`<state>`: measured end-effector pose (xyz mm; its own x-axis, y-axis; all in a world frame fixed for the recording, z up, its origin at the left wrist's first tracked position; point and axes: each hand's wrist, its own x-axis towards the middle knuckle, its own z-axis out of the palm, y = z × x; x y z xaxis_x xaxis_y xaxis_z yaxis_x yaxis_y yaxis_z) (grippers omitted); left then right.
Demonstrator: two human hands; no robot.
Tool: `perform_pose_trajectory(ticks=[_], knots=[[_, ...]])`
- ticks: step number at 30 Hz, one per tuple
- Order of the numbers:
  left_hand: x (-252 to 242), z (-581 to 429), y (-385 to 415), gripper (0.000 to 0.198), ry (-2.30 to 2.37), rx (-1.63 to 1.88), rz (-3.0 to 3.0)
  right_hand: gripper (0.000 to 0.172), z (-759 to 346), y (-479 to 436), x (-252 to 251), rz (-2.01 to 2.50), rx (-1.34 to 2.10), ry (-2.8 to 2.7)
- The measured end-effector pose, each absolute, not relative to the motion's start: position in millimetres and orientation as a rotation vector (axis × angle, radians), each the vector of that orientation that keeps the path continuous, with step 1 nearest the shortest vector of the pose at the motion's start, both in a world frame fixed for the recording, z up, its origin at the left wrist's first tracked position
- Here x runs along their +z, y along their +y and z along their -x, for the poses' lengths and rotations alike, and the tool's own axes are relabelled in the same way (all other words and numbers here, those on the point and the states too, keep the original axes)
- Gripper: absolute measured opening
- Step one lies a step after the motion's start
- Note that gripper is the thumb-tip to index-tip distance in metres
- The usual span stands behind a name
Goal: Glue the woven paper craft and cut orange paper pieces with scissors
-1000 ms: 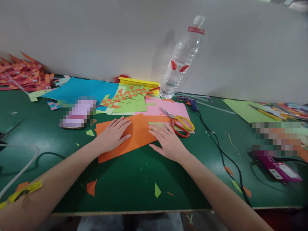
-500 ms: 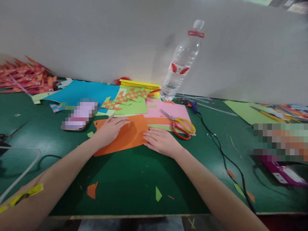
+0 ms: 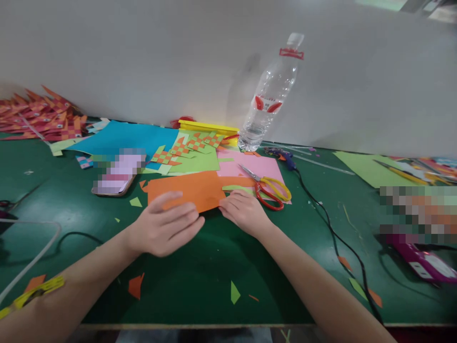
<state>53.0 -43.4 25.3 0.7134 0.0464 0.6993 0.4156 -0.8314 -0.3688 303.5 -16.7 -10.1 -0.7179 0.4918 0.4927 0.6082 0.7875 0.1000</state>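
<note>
The orange sheet (image 3: 194, 188) is mid-worktop (image 3: 200, 295), scissors (image 3: 258, 179) at its three o'clock. The right hand (image 3: 246, 214) pinches its four-o'clock corner; the left hand (image 3: 164, 226) covers its seven-o'clock side, but I cannot tell whether that grip closes. Uneven pulling could crease it.

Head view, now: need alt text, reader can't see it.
Orange paper sheet on a green table, a bare right hand touching its near right corner and the left hand across its near left part. Scissors lie to the right; woven paper pieces and a clear bottle are farther back.
</note>
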Motion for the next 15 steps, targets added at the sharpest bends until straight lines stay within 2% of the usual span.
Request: perform_pose_trajectory(ticks=[4,8,11,15], knots=[[21.0,-61.1,-52.2,0.010,-0.264,-0.959,2.497,0.021,-302.5,-18.4,-12.8,0.943,-0.115,-2.362],[12.7,-68.4,-51.0,0.016,-0.211,-0.926,2.551,0.012,-300.9,-20.2,-14.4,0.970,0.222,-2.202],[10.5,-72.0,-51.4,0.020,-0.150,-0.897,2.566,0.014,-301.0,-20.9,-12.2,1.063,0.365,-2.007],[9.1,-73.2,-49.9,0.018,-0.208,-0.919,2.609,0.026,-305.7,-15.9,-10.5,1.216,0.642,-1.474]])
